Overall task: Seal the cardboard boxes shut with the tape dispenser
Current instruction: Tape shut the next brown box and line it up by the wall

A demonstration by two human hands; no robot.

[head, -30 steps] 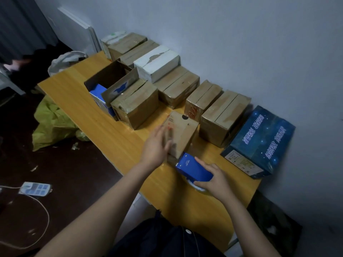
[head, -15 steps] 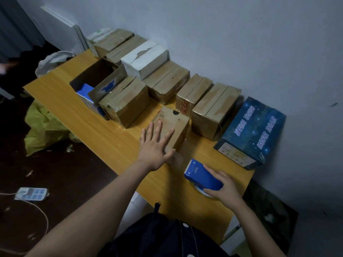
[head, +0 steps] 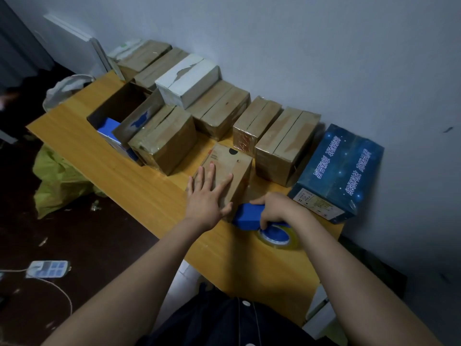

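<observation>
small cardboard box [head: 225, 171] near table [head: 119, 171] front edge, pinned flat under spread left hand [head: 208, 196]. blue tape dispenser [head: 259, 221] at box's near corner, gripped by right hand [head: 277, 207]. box judged light, stiff, likely to slide; best pressed on top. dispenser best held by handle.

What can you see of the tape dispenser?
The tape dispenser has a blue, plastic-looking body and a roll of clear tape on a blue hub. The right hand grips the body from above. It lies low at the wooden table, its front end by the near corner of the small cardboard box.
</observation>
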